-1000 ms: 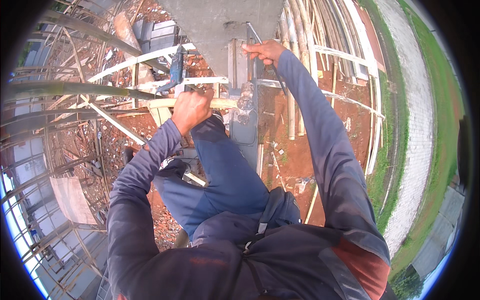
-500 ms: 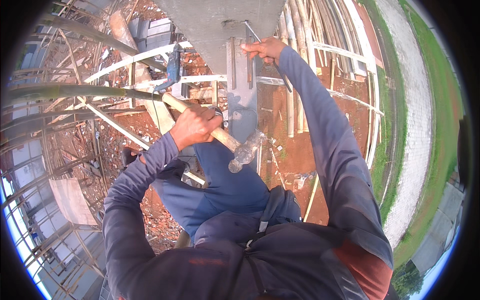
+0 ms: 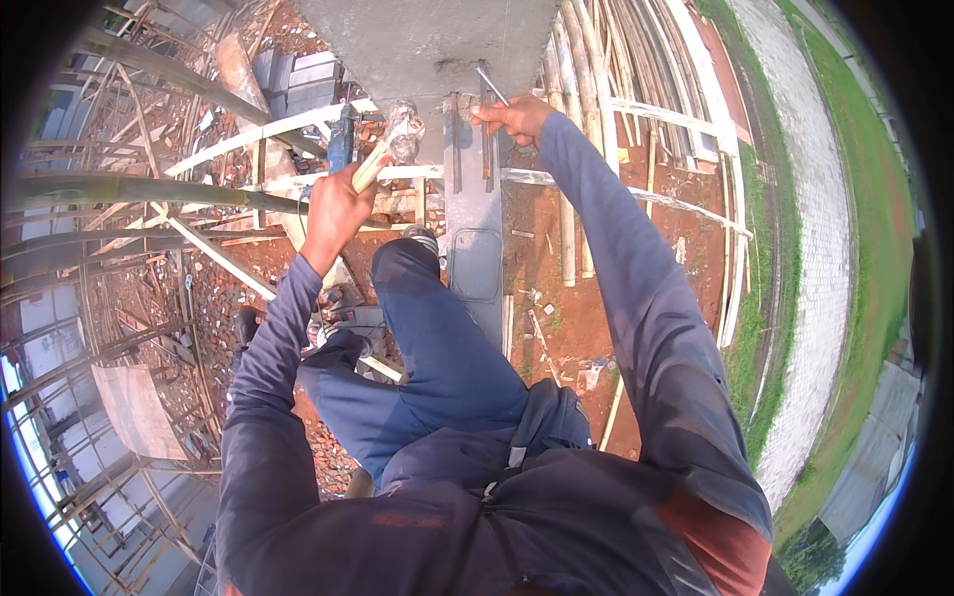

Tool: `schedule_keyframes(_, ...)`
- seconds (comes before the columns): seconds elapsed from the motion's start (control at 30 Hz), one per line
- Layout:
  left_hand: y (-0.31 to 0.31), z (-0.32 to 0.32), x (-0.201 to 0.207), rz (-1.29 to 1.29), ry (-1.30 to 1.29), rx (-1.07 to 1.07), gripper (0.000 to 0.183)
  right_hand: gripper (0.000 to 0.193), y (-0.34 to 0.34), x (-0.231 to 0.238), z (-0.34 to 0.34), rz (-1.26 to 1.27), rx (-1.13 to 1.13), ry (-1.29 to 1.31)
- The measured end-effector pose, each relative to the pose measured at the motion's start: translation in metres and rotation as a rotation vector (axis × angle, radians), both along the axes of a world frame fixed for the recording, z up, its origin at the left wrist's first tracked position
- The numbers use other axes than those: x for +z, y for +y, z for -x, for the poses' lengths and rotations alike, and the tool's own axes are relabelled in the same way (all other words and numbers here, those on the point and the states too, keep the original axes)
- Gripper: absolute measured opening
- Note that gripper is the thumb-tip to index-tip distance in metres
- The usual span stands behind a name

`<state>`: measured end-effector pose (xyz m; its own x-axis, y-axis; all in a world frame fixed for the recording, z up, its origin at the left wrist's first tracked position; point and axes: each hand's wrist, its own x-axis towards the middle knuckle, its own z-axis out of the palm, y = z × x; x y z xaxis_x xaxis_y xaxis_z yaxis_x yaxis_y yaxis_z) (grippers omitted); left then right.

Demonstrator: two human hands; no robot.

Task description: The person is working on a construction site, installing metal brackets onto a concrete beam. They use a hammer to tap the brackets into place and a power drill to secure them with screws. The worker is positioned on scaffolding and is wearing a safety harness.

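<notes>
My left hand (image 3: 341, 214) is closed round the wooden handle of a hammer (image 3: 404, 132), now held up at the left of the grey concrete column (image 3: 397, 45). Its lumpy grey head is smeared by motion. In my right hand (image 3: 522, 119) is a thin metal chisel (image 3: 494, 86), slanting, with its tip at a rough chipped spot low on the concrete face. The chisel's other end is hidden behind my hand and sleeve. Below the column stands a grey board (image 3: 475, 223) with narrow rusty metal strips along its upper part.
A blue power tool (image 3: 341, 139) hangs by the timber rail left of the column. Bamboo poles (image 3: 586, 79) lean at the upper right, and bamboo scaffolding (image 3: 119, 189) fills the left. Far below are red soil (image 3: 556, 338) and brick rubble.
My left hand has swung the hammer up and forward, from low over my legs to beside the column. My right hand keeps the chisel at the chipped spot. The view has shifted slightly.
</notes>
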<state>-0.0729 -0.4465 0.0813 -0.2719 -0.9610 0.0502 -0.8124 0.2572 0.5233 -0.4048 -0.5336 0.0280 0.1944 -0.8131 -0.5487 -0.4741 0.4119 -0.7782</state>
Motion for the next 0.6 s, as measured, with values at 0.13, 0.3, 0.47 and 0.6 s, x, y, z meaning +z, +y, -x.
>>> schedule_keyframes(0.13, 0.071, 0.033, 0.047, -0.386, 0.39, -0.028, 0.03, 0.061, 0.013, 0.007, -0.005, -0.035, -0.028, -0.156)
schedule_keyframes(0.3, 0.091, 0.082, 0.062, -0.537, 0.412, 0.016, 0.032, 0.061, 0.012, 0.002, -0.001, -0.02, -0.073, -0.178)
schedule_keyframes(0.47, 0.085, 0.082, 0.029, -0.576, 0.083, -0.138, 0.037, 0.06, 0.011, 0.0, -0.007, -0.036, -0.101, -0.136)
schedule_keyframes(0.6, 0.123, 0.08, 0.028, -0.393, 0.222, -0.222, 0.034, 0.057, 0.004, 0.001, -0.007, -0.056, -0.11, -0.198)
